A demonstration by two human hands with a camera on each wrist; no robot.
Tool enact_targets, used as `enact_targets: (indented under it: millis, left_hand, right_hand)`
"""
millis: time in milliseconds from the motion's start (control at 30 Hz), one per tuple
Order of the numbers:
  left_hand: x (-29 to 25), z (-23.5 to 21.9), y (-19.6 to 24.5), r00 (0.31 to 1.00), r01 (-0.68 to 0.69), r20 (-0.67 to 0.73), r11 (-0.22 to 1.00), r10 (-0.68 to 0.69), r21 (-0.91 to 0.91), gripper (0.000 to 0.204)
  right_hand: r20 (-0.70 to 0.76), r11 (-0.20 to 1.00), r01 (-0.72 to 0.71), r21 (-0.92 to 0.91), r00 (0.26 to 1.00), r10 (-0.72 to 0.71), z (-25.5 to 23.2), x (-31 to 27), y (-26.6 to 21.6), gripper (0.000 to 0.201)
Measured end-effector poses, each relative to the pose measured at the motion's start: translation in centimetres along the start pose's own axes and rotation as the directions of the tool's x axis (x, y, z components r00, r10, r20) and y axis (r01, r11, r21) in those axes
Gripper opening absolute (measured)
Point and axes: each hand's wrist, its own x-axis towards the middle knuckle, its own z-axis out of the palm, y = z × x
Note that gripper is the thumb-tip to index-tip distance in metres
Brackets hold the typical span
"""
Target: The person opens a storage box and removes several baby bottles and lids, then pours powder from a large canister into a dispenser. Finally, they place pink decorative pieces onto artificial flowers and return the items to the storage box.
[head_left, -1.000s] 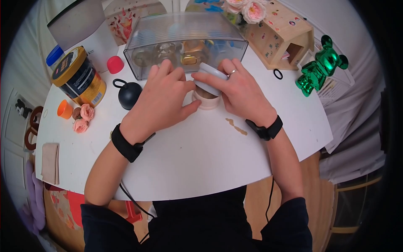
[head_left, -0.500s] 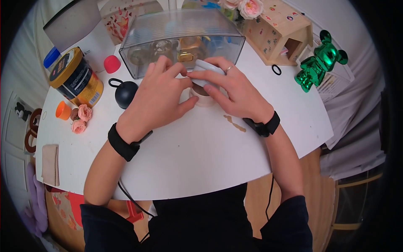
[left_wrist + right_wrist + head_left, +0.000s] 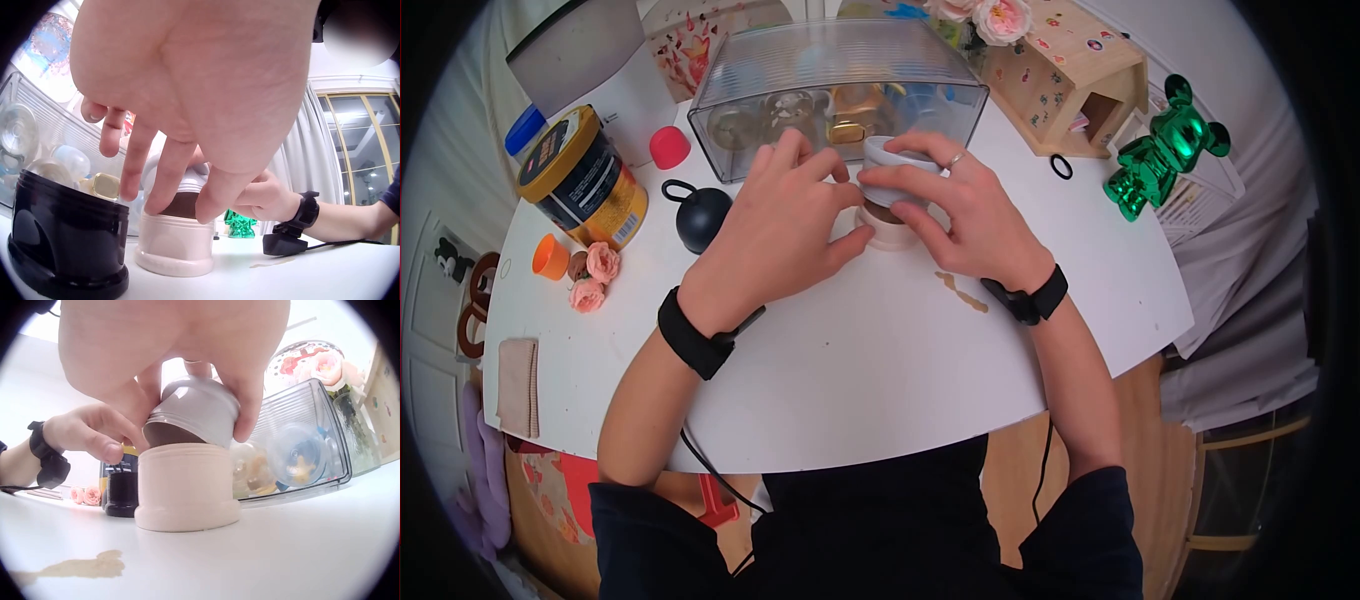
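Note:
My right hand grips a grey round cup between thumb and fingers, tilted over a pale pink round container on the table. A brown inside surface shows between the two. Beside the pink container is my left hand, its fingers bent loosely; the thumb and fingertips come close to the rim and hold nothing visible. To the left of that hand stands a black round container, which carries a loop handle in the head view.
Behind the hands is a clear ridged box with bottles inside. On the left are a gold-lidded tub, an orange cup and pink flowers. A green bear figure and wooden house stand right. A tan smear marks the table.
The grey cup has turned in my right hand, its side now more toward me, and my right thumb has come round to its near side. My left hand stays nearly in place.

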Motion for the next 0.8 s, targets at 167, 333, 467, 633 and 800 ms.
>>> enact_targets:
  millis: [167, 333, 467, 633, 800]
  left_hand:
    - [0.03, -0.22, 0.13, 1.0, 0.004, 0.028, 1.0, -0.005, 0.014, 0.03]
    - [-0.01, -0.46, 0.27, 0.998, -0.002, 0.055, 0.999, -0.001, 0.05, 0.03]
    - [-0.15, -0.36, 0.17, 0.999, -0.009, 0.033, 0.998, 0.007, 0.056, 0.029]
    - [-0.11, -0.44, 0.3, 0.999, -0.004, 0.051, 0.997, 0.0, 0.071, 0.029]
    - [-0.08, -0.48, 0.34, 0.999, -0.004, 0.052, 0.997, -0.001, 0.08, 0.029]
  right_hand:
    - [-0.023, 0.995, -0.063, 0.074, 0.998, 0.065, 0.12, -0.31, 0.57, 0.038]
    - [0.011, 0.984, -0.13, 0.123, 0.992, 0.13, 0.15, -0.33, 0.52, 0.039]
    - [0.04, 0.978, -0.151, 0.146, 0.988, 0.146, 0.29, -0.3, 0.6, 0.038]
    - [0.0, 0.989, -0.117, 0.094, 0.993, 0.118, 0.4, -0.37, 0.57, 0.037]
    - [0.003, 0.988, -0.133, 0.077, 0.991, 0.133, 0.18, -0.31, 0.47, 0.037]
